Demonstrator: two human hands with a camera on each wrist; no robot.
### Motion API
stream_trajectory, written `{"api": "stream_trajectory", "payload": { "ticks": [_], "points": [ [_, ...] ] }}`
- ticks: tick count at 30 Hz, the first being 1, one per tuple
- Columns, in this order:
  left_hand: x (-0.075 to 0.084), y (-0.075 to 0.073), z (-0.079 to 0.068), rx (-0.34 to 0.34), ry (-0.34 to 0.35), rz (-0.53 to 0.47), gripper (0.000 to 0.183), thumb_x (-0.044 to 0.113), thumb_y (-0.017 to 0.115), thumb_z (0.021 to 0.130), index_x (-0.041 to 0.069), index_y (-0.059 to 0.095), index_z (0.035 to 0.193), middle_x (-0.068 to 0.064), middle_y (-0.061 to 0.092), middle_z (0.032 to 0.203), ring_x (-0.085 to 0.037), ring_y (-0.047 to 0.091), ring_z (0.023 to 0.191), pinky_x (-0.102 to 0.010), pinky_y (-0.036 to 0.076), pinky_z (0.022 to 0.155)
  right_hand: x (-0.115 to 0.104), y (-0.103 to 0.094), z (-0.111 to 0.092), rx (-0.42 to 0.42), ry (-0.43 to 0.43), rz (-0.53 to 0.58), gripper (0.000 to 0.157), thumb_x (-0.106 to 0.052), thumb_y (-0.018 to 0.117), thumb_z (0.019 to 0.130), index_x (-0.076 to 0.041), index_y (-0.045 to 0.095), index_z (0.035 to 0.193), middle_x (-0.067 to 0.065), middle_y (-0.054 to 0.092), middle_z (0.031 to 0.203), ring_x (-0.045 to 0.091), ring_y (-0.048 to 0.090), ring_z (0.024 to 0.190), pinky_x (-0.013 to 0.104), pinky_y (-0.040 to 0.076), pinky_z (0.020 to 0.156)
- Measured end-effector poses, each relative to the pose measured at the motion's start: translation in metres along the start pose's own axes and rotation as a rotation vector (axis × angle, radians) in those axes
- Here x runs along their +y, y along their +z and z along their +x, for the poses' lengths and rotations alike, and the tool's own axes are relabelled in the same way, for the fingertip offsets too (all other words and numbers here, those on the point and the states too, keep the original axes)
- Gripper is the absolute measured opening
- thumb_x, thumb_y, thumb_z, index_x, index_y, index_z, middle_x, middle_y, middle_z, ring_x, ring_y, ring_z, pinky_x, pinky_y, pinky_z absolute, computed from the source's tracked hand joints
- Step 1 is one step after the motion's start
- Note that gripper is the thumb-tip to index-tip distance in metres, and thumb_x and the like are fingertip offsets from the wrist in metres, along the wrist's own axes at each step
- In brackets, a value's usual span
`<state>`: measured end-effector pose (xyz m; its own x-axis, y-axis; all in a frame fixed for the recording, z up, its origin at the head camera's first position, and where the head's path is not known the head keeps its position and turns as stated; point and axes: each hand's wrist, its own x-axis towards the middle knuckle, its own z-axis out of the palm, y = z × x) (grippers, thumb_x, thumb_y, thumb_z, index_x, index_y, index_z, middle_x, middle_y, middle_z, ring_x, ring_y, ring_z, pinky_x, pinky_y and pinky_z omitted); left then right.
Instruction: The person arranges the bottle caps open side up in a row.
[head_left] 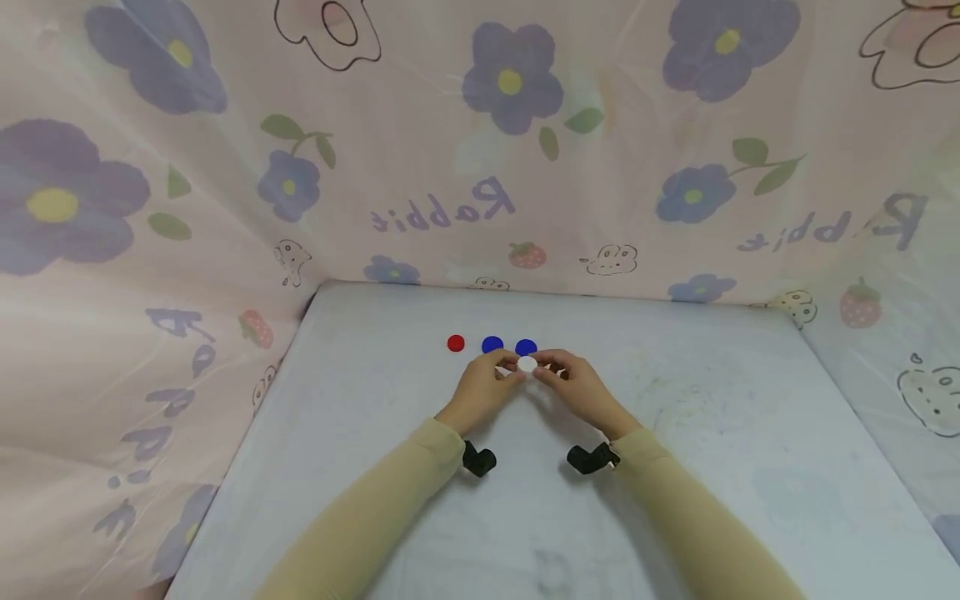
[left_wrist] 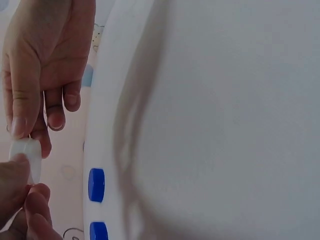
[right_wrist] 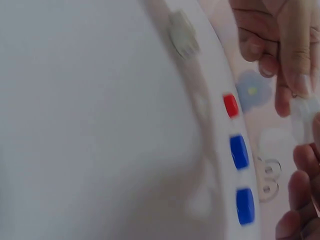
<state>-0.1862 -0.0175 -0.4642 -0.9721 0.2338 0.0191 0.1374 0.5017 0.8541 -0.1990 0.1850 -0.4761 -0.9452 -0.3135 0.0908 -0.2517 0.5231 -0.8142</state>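
While both your hands come together over the middle of the table [head_left: 712, 467], you've got one piece in play: a white plastic cap [head_left: 527, 364], pinched right between them at the fingertips. Your left hand [head_left: 480, 388] has thumb and fingers on one side of it, your right hand [head_left: 581, 385] does the same on the other, so neither is free and both grasp that single cap. It's up off the surface, too, with the wrist views showing it held against the flowered curtain [head_left: 420, 158] that hangs beyond your hands. Just past your fingertips, there's company: one blue plastic cap [head_left: 527, 345] lies directly beyond the white one, a second blue plastic cap [head_left: 492, 342] is just beyond the fingers of your left hand, and a red plastic cap [head_left: 456, 342] sits farther out on that hand's left, a little apart from the blues. So where do you stand? Three caps rest on the table in a rough row, gaps between them, and that part looks settled, with neither hand gripping any of them. The white one is the unfinished business: it's in your fingers, not set down. I'd call it partway, three placed and one in hand, though whether you're turning it or simply steadying it, these views can't tell.
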Motion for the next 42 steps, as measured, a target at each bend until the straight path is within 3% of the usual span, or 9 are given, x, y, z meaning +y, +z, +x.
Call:
{"api": "stream_trajectory", "payload": {
  "ticks": [5,11,31,42],
  "points": [
    [-0.009,-0.02,-0.016,-0.02,0.005,0.024,0.029,0.026,0.068,0.092,0.014,0.066,0.119,0.007,0.065,0.102,-0.008,0.06,0.08,-0.027,0.049,0.069,-0.01,0.023,-0.004,0.005,-0.046,0.023,0.029,-0.027,0.064,0.095,-0.014,0.065,0.121,-0.002,0.062,0.102,0.017,0.053,0.087,0.032,0.045,0.073],
    [-0.017,-0.032,-0.024,-0.012,0.012,0.027,0.029,0.024,0.07,0.091,0.013,0.066,0.117,0.005,0.066,0.1,-0.009,0.06,0.079,-0.027,0.05,0.068,-0.016,0.039,-0.004,0.024,-0.068,0.021,0.025,-0.021,0.066,0.094,-0.014,0.066,0.118,-0.003,0.061,0.098,0.016,0.054,0.085,0.03,0.045,0.07],
    [-0.025,-0.035,-0.024,-0.033,0.02,0.002,0.027,0.025,0.071,0.09,0.013,0.067,0.114,0.004,0.068,0.099,-0.011,0.062,0.08,-0.027,0.051,0.068,-0.02,0.043,-0.004,0.006,-0.056,-0.022,0.026,-0.024,0.064,0.095,-0.016,0.065,0.119,-0.003,0.06,0.102,0.015,0.054,0.088,0.034,0.047,0.075],
    [-0.024,-0.035,-0.025,-0.028,0.017,0.011,0.03,0.024,0.07,0.091,0.012,0.067,0.118,0.003,0.068,0.098,-0.011,0.061,0.078,-0.027,0.051,0.067,-0.024,0.045,-0.003,-0.003,0.004,0.01,0.026,-0.027,0.061,0.097,-0.015,0.064,0.12,-0.001,0.063,0.1,0.016,0.057,0.086,0.035,0.048,0.077]
  ]
}}
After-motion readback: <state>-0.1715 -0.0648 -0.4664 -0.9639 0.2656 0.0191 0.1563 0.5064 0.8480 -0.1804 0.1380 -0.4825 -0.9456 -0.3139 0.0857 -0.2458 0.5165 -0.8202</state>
